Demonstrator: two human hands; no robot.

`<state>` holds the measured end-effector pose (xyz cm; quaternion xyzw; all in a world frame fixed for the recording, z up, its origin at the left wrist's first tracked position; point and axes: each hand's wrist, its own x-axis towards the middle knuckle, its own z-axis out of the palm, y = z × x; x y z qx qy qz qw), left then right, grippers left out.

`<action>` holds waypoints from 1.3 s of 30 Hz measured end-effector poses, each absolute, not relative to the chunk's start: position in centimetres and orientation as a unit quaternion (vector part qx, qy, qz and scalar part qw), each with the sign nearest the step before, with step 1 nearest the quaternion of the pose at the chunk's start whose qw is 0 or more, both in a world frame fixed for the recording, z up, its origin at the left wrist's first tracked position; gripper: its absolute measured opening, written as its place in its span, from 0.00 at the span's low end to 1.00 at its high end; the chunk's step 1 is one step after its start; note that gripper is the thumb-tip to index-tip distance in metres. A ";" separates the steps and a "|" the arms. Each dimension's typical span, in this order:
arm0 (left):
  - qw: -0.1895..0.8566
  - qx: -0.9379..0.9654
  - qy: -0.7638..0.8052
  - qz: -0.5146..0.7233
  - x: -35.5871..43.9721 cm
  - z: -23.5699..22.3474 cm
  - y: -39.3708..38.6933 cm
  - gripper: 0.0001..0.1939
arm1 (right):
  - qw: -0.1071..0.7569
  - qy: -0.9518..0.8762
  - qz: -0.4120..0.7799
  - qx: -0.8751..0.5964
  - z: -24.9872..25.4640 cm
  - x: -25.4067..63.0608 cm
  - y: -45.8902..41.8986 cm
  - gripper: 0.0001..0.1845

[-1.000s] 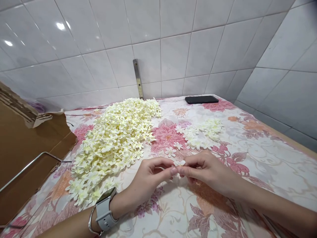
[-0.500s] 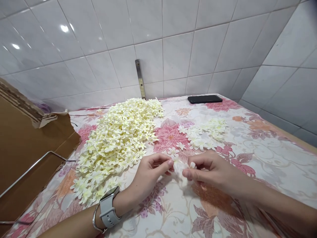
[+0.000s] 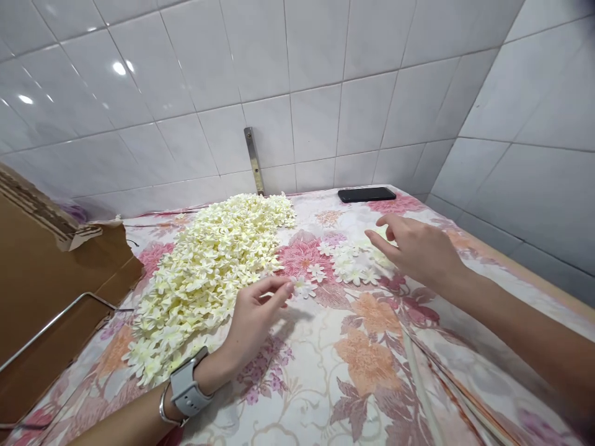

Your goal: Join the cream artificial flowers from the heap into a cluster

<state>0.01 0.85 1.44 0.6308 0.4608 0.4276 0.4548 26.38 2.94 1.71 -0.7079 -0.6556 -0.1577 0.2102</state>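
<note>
L hand [image 3: 283,291] nr big flower pile [image 3: 218,248], fingertips close tog., grip unclear. R hand [image 3: 379,232] over small pile [image 3: 356,263], thumb/index apart. Phone [image 3: 367,194] far R.

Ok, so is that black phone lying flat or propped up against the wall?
Lying flat: the phone rests low on the floral tablecloth near its far edge, not leaning on the tiled wall.

No lettering seems readable anywhere.
</note>
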 end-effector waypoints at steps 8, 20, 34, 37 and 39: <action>0.254 0.838 0.352 0.331 6.6 6.8 4.6 0.12 | 0.199 -0.662 -0.157 -0.706 1.1 26.8 3.1 0.12; 0.197 0.898 0.371 0.130 3.7 3.3 6.0 0.07 | 0.134 -0.672 -0.147 -0.713 0.6 26.6 3.2 0.13; 0.134 0.898 0.359 0.215 4.6 6.7 4.9 0.15 | 0.169 -0.697 -0.136 -0.683 -0.6 26.2 3.3 0.11; 0.112 0.892 0.398 0.182 0.9 5.7 5.7 0.06 | 0.181 -0.719 -0.120 -0.661 -0.9 25.9 3.2 0.11; 0.106 0.884 0.419 0.178 -0.7 4.4 6.1 0.03 | 0.197 -0.727 -0.112 -0.648 -0.8 25.6 3.1 0.11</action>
